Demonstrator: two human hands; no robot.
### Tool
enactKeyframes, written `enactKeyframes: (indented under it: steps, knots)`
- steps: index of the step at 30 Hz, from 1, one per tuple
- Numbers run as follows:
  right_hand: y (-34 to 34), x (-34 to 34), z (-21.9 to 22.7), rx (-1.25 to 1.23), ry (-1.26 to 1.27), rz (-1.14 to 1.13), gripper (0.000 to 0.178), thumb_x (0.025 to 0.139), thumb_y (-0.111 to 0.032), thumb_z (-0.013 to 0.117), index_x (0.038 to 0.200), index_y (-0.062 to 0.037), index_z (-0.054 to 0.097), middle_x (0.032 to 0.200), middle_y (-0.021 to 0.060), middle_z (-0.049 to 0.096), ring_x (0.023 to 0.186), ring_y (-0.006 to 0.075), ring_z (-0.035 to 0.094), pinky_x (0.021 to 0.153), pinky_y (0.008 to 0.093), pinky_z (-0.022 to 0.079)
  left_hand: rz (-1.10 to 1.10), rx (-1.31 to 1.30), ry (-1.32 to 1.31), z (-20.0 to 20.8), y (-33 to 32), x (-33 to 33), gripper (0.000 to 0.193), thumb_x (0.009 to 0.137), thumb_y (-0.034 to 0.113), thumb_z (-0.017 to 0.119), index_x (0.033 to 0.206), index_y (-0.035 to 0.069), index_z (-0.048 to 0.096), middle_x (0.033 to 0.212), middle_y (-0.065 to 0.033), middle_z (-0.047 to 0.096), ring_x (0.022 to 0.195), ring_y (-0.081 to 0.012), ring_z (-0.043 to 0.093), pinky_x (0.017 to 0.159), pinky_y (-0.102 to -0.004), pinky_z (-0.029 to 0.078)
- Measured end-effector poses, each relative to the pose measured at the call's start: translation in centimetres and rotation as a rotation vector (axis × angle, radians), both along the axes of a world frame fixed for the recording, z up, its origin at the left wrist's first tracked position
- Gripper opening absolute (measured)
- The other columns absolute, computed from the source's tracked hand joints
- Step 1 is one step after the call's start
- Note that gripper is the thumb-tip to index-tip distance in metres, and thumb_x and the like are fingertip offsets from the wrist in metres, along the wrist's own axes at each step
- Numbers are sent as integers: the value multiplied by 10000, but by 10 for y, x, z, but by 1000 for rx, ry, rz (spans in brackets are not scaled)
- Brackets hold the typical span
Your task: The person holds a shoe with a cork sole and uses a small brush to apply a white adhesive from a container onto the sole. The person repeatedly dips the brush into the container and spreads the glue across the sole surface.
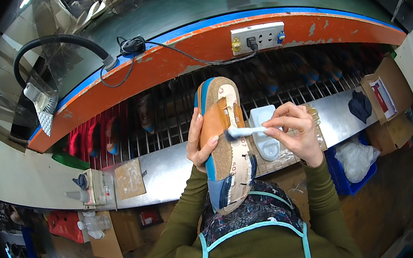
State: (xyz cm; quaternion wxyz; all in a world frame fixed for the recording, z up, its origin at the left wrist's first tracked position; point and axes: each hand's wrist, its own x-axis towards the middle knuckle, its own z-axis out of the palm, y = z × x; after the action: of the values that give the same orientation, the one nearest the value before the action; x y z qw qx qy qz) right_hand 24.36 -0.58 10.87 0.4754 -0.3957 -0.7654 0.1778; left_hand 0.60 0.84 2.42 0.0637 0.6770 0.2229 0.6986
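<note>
My left hand (198,144) is wrapped round the left side of a shoe upper (226,171), its thumb lying across the underside. The shoe is held up lengthwise, with its tan and cream bottom towards me and blue and brown material along the edges. Between the thumb and fingers of my right hand (296,130) is a small brush (248,131) with a white handle. Its dark bristles meet the middle of the shoe's bottom. Behind the right hand, a white plastic container (270,151) stands on the metal ledge, partly hidden by the fingers.
Beyond the metal ledge (169,166), more shoes (112,136) lie among rollers, some under red light. An orange beam (176,54) carries a socket strip (257,37). A flat board (129,179) lies left; an open carton (389,89) and blue bin (346,178) stand right.
</note>
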Motion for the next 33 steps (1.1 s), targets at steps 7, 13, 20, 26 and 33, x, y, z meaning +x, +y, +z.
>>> enactKeyframes:
  steps: [7, 13, 20, 26, 33]
  knots:
    - [-18, -13, -11, 73, 101, -268, 148, 770, -193, 803, 894, -114, 782, 857, -17, 634, 602, 78, 501, 747, 290, 331, 48, 55, -62, 0, 15, 11, 348, 850, 158, 707, 1162, 167, 553, 1392, -253, 432, 1319, -504, 395, 1039, -583, 431]
    - [-51, -12, -20, -233, 308, -119, 152, 772, -132, 797, 917, -94, 779, 849, 13, 626, 608, 82, 491, 737, 268, 353, 150, 155, -28, -2, 25, 12, 354, 843, 144, 714, 1157, 171, 554, 1387, -243, 439, 1324, -500, 392, 1043, -579, 431]
    - [-27, -17, -14, -78, 203, -207, 155, 777, -172, 799, 917, -110, 779, 861, -12, 629, 608, 87, 490, 757, 285, 318, 137, 132, 57, -1, 18, 6, 346, 815, 118, 732, 1118, 187, 580, 1381, -205, 458, 1309, -495, 418, 1043, -566, 444]
    - [-12, -19, -9, 206, 68, -308, 181, 754, -160, 809, 928, -125, 777, 861, -18, 631, 662, 94, 509, 760, 311, 292, 179, 131, 69, 6, 15, 7, 362, 799, 118, 747, 1114, 195, 587, 1363, -197, 477, 1300, -493, 429, 1036, -564, 453]
    - [-23, -12, -23, 1, 79, -151, 188, 736, -136, 812, 919, -119, 774, 849, -11, 630, 726, 119, 539, 765, 310, 302, 277, 117, 110, 5, 17, 0, 384, 789, 169, 767, 1125, 204, 582, 1361, -191, 484, 1299, -480, 437, 1038, -543, 465]
